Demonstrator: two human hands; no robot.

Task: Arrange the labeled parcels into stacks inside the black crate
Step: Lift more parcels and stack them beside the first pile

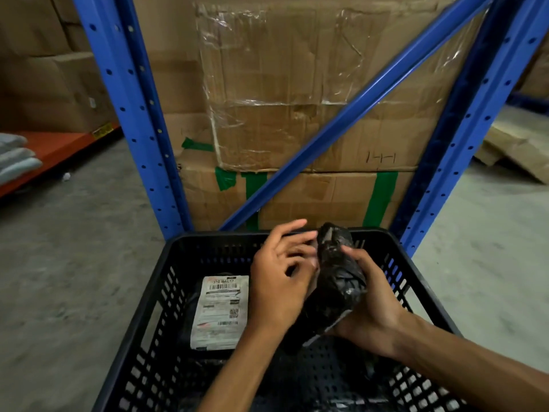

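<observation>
Two hands over black crate [178, 292], right hand [371, 304] grip clamped on black parcel [338, 275], long axis near-upright, left hand [279, 281] fingers apart, seemingly touching it

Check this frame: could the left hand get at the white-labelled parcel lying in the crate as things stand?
Probably yes. The left hand hovers beside the labelled parcel, which lies face up in the black crate with nothing covering it. Only its fingers touch the black parcel; the right hand keeps the grip.

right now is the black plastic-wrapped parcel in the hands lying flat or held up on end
Held up on end. The black plastic-wrapped parcel stands tilted above the black slotted plastic crate, gripped low by the right hand.
</observation>
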